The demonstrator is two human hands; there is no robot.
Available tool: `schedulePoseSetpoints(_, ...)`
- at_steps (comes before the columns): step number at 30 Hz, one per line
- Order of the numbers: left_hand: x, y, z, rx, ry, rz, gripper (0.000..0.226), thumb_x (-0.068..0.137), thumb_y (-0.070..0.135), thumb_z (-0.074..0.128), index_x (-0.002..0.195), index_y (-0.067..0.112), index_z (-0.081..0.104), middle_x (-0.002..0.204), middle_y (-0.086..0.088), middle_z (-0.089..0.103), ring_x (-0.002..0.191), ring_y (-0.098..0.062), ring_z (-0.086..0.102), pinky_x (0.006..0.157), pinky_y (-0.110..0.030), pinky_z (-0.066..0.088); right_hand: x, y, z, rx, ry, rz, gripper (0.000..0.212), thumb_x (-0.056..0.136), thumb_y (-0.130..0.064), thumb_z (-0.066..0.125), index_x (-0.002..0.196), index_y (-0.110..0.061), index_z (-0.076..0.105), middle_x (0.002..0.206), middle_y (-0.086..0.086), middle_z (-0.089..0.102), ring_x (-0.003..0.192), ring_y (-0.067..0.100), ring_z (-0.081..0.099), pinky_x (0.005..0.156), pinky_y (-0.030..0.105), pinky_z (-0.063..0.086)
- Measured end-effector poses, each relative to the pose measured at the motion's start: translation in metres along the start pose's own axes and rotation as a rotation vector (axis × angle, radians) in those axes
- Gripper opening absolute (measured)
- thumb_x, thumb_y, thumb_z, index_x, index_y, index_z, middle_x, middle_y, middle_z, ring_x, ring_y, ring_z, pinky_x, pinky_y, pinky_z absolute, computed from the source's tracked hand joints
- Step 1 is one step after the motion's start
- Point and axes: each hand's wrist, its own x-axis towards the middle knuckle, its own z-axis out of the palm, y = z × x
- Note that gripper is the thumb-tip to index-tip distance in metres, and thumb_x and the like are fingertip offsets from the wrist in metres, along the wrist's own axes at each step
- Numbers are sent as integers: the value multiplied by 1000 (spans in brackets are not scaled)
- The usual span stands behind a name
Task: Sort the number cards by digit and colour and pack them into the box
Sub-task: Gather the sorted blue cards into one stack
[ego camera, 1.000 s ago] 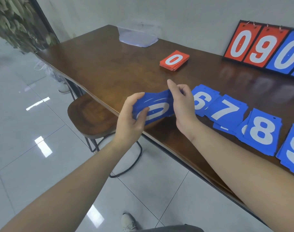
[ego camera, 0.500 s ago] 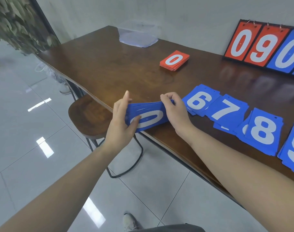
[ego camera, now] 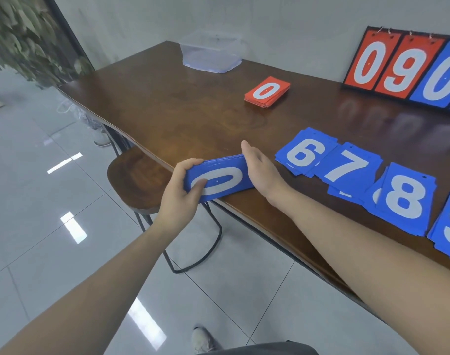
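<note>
A: Lower now than half a second back. The blue 0 stack (ego camera: 220, 179) has come down onto the near edge of the wooden table (ego camera: 167, 108), and its left end hangs over the edge above the stool (ego camera: 137, 180).

B: Hands?

A: Left hand (ego camera: 179, 198) grips the left end, thumb on top over the white digit, fingers curled round the far edge. Right hand (ego camera: 261, 170) is against the right end with fingers straight, edge-on to the cards. Pressing, not curled round it.

B: Earlier the left fingers stood up straight, yes?

A: Yes, now they wrap the stack.

B: Other cards?

A: Blue 6 pile (ego camera: 304, 152) just right of the right hand, then blue 7 pile (ego camera: 352, 167) overlapping it, blue 8 pile (ego camera: 405, 198), and a blue pile (ego camera: 449, 234) cut off at the frame edge; digit only partly seen. Red 0 stack (ego camera: 267, 91) sits apart, further back on the table.

B: Box?

A: Clear plastic box (ego camera: 211, 51) at the far end by the wall, well apart from all the cards. Can't tell if anything is inside.

B: Anything else?

A: Flip scoreboard (ego camera: 403, 65) leaning at the wall, reading 0, 9, 0. A shoe (ego camera: 202, 339) on the tile floor below.
</note>
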Motion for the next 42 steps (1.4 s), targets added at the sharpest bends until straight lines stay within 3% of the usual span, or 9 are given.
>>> schedulePoseSetpoints(3, 1, 4, 6, -124, 64, -121, 31, 99, 16, 63, 120, 37, 55, 110, 30, 58, 112, -6, 63, 83, -45, 62, 3, -2, -23, -160, 46, -60, 54, 105, -60, 24, 135, -26, 53, 133, -6, 59, 124, 13, 53, 105, 31, 39)
schedulePoseSetpoints(7, 3, 14, 20, -420, 103, -351, 33, 96, 13, 65, 118, 35, 58, 110, 15, 69, 106, -21, 70, 90, -58, 57, 26, 19, -80, -559, 261, -183, 21, 102, -35, 49, 116, -25, 60, 119, -5, 61, 114, 16, 54, 90, 34, 44)
schedulePoseSetpoints(10, 2, 23, 27, -604, 121, -440, 38, 98, 9, 63, 127, 32, 55, 122, 3, 69, 103, -23, 72, 91, -48, 56, 43, 35, -126, -778, 279, -91, 35, 97, -35, 54, 130, -25, 58, 140, 0, 53, 133, 26, 43, 105, 40, 37)
schedulePoseSetpoints(14, -4, 28, 37, -722, 165, -530, 55, 98, 8, 63, 142, 35, 44, 125, 2, 67, 101, -20, 73, 95, -42, 57, 53, 48, -155, -1002, 181, 87, 66, 90, -70, 51, 145, -33, 49, 150, 3, 48, 138, 32, 41, 115, 51, 28)
schedulePoseSetpoints(20, -21, 29, 50, -850, 266, -727, 25, 97, 11, 64, 121, 15, 56, 114, -6, 75, 88, -18, 75, 90, -35, 57, 37, 37, -108, -1259, 53, -85, 48, 102, -59, 32, 142, -41, 52, 140, 6, 53, 132, 28, 45, 117, 63, 16)
schedulePoseSetpoints(26, -40, 36, 63, -804, 314, -729, 16, 98, 10, 61, 113, 16, 61, 98, 3, 78, 80, -12, 75, 76, -28, 54, 14, 36, -76, -1237, -35, -308, 35, 102, -23, 37, 128, -25, 61, 119, 8, 58, 112, 28, 50, 90, 39, 41)
schedulePoseSetpoints(30, -51, 41, 71, -750, 268, -757, 20, 99, 12, 60, 118, 18, 60, 107, 0, 77, 91, -19, 75, 87, -41, 57, -4, 45, -71, -1032, -62, -391, 42, 99, -14, 40, 136, -20, 58, 112, 10, 67, 106, 30, 55, 85, 41, 50)
schedulePoseSetpoints(37, -64, 53, 82, -771, 282, -759, 25, 99, 11, 61, 123, 16, 55, 107, -3, 77, 97, -23, 75, 87, -44, 59, -10, 50, -140, -921, 73, -367, 43, 98, -27, 49, 140, -28, 56, 143, -1, 56, 133, 27, 44, 108, 43, 38)
schedulePoseSetpoints(42, -73, 60, 82, -920, 271, -747, 32, 100, 11, 60, 131, 15, 54, 116, -6, 74, 104, -25, 73, 90, -44, 58, -5, 65, -202, -1044, 138, -3, 56, 92, -52, 53, 143, -30, 48, 144, 5, 52, 135, 33, 42, 111, 46, 31)
